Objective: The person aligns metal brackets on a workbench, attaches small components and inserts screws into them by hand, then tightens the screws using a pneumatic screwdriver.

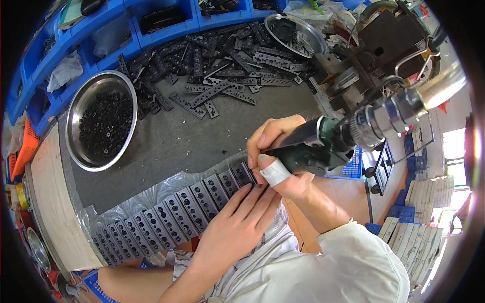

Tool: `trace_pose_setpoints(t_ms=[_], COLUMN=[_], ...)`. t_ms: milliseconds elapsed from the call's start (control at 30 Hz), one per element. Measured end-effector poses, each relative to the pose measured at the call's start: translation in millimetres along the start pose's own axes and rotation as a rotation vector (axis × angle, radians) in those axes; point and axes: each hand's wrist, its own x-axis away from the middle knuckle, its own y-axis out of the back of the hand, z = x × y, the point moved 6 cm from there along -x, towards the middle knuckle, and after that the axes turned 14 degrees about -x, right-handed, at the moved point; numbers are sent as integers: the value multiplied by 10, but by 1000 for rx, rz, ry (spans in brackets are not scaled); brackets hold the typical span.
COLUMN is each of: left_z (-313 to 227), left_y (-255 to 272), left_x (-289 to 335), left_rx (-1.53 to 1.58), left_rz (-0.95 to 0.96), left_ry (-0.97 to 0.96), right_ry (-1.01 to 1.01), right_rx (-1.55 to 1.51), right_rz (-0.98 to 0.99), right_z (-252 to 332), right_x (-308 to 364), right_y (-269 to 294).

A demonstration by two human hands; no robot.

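Observation:
My right hand (292, 186), with white tape around the thumb, is wrapped round a dark green air screwdriver (310, 151). The tool lies slantwise, its ribbed metal coupling (376, 118) at the upper right; its working tip is hidden by my fingers. Below it is the right end of a row of grey metal bars (164, 222), set side by side along the near table edge, with dark screws or holes in them. My left hand (230, 227) lies over the near ends of the rightmost bars, fingers stretched and close together, fingertips by the right hand.
A steel bowl (74, 126) of small black parts stands at the left. Loose dark perforated bars (209, 93) are heaped at the back, below blue bins (108, 48). A second metal dish (319, 43) and a dark machine (379, 45) stand at the back right.

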Motion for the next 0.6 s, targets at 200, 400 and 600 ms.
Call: trace_pose_setpoints(t_ms=[200, 400, 600], left_z=[70, 64, 58], left_y=[-154, -219, -238], left_x=[175, 190, 240], left_rx=[-13, -29, -10], left_rz=[20, 26, -15], left_ry=[-6, 6, 11], right_ry=[8, 134, 18], right_rx=[103, 130, 119], right_rz=[-141, 138, 98], right_z=[-145, -52, -210], right_x=[120, 27, 51], right_y=[135, -167, -99])
